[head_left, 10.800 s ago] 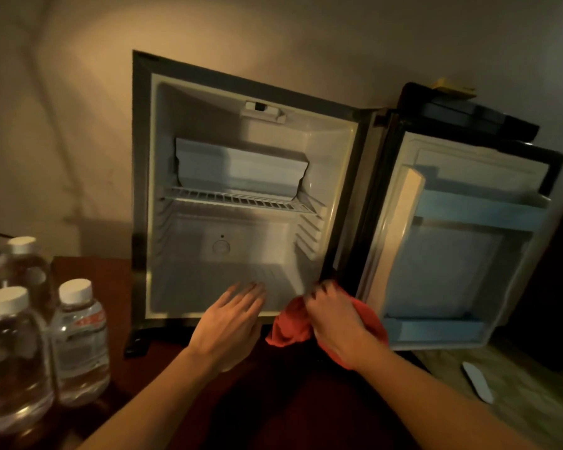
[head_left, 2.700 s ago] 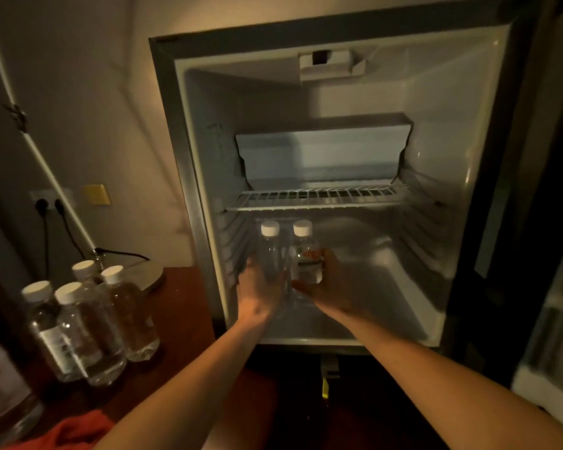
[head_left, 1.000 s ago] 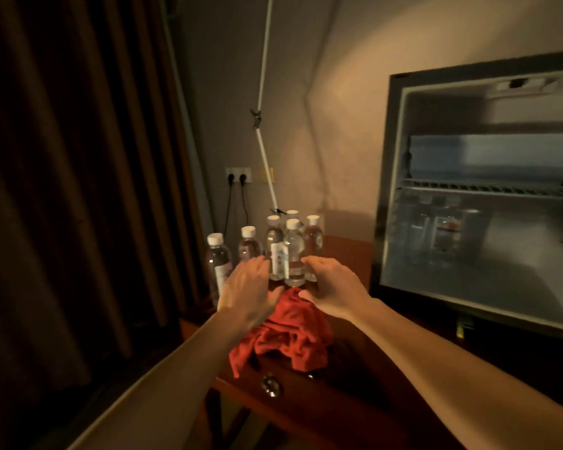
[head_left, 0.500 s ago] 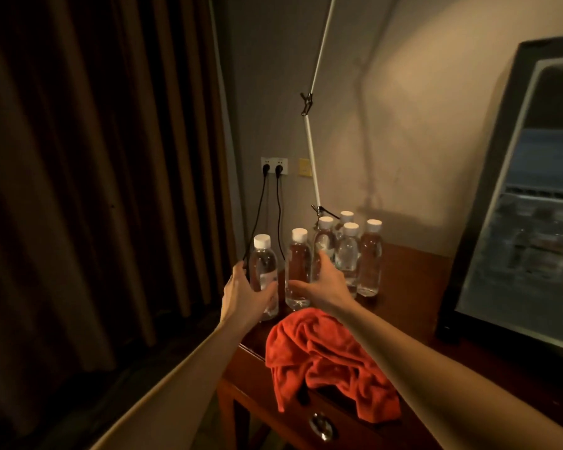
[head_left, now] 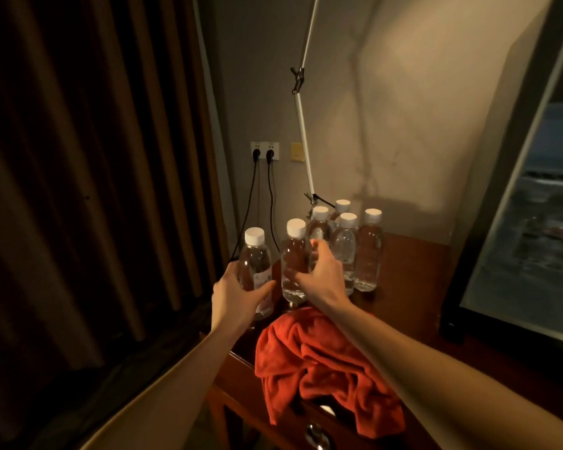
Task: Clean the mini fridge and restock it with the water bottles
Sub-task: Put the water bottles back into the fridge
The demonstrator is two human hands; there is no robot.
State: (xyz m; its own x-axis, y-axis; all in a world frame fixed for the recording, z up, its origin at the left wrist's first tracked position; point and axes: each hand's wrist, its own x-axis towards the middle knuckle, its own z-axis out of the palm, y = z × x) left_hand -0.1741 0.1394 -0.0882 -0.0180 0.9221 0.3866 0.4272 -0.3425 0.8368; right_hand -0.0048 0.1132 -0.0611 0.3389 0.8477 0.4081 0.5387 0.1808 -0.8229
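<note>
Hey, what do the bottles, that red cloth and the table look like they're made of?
Bottles: probably clear thin plastic, see-through walls with glints, white matte caps.
Red cloth: soft fabric, likely towelling, it lies crumpled in loose folds.
Table: seemingly dark reddish wood, smooth top with a dull sheen.

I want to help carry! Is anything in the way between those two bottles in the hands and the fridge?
Nothing visible. Left hand and right hand each grip a bottle; the wooden tabletop toward the fridge is bare.
</note>
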